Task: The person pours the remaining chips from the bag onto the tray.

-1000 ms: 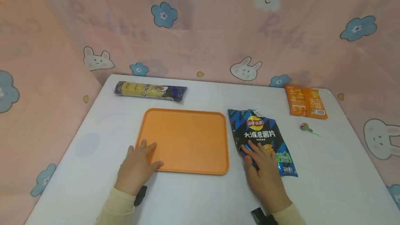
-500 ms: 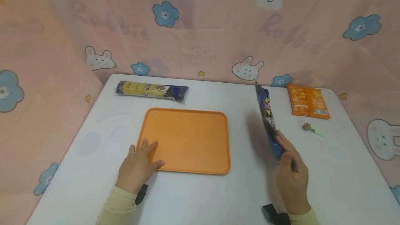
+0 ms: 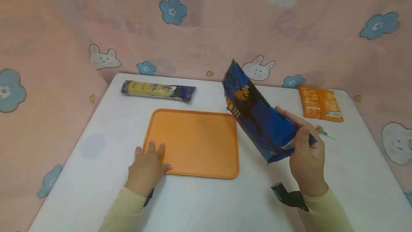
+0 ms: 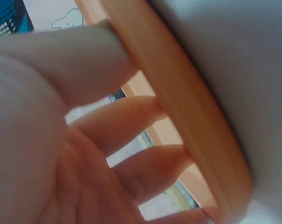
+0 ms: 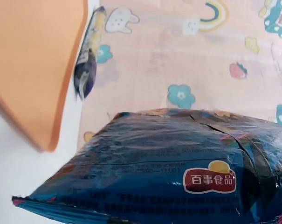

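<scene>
Blue chip bag (image 3: 259, 117), raised right of the orange tray (image 3: 196, 140), is pinched at its near end by the right hand (image 3: 308, 164), an advisable hold for presumably light, slick, crushable goods.

A blue bag (image 5: 150, 170) spans the foreground, an orange tray (image 5: 36, 65) upper left.

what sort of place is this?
Likely a small staged tabletop set, probably indoors, though the wider room is out of view: a white, round-cornered table backed by a pink, cartoon-printed sheet, with a flat orange rectangular tray on it.
</scene>
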`<state>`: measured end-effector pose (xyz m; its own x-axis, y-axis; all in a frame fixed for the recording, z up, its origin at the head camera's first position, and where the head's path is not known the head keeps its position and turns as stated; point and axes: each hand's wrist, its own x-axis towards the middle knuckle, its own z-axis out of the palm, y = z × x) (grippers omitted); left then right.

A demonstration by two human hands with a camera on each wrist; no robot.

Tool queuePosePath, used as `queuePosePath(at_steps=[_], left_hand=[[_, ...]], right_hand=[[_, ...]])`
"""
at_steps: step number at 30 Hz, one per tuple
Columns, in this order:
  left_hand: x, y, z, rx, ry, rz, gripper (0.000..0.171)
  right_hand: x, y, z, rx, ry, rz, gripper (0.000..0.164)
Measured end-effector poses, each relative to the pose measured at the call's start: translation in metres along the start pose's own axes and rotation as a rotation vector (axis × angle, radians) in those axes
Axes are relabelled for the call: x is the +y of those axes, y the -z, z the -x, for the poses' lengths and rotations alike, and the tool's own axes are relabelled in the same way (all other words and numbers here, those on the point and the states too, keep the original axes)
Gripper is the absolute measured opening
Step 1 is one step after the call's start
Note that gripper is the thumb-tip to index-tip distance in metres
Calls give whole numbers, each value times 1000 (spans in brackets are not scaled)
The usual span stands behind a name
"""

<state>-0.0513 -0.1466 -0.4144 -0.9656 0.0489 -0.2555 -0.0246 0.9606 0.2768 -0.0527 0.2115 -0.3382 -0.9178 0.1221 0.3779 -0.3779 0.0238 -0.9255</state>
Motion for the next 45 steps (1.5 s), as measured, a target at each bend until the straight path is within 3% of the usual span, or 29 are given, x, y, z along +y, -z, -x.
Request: queuePosePath(at_steps=[4, 7, 10, 19, 27, 32, 36, 42, 45], left_hand=[[3, 3, 0, 49, -28, -26, 75], [3, 5, 1, 38, -10, -18, 75], [4, 6, 1, 21, 10, -4, 75], [3, 3, -6, 44, -34, -10, 75], [-1, 3, -6, 90, -79, -52, 73], [-1, 3, -7, 84, -80, -39, 74], [-1, 4, -8, 81, -96, -60, 75], [-1, 6, -9, 80, -112, -108, 76], [-1, 6, -10, 75, -103, -99, 76]], right_hand=[[-6, -17, -9, -56, -127, 99, 48], [-7, -31, -15, -125, -154, 135, 47], [-8, -43, -21, -192, -142, 184, 47], [-19, -70, -38, -301, -78, 157, 45], [-31, -86, -50, -343, 11, 47, 46], [-38, -91, -55, -328, 78, -14, 53], [-22, -100, -52, -292, 81, -35, 56], [27, -121, -42, -467, -9, 125, 45], [34, -123, -41, -475, -45, 147, 45]])
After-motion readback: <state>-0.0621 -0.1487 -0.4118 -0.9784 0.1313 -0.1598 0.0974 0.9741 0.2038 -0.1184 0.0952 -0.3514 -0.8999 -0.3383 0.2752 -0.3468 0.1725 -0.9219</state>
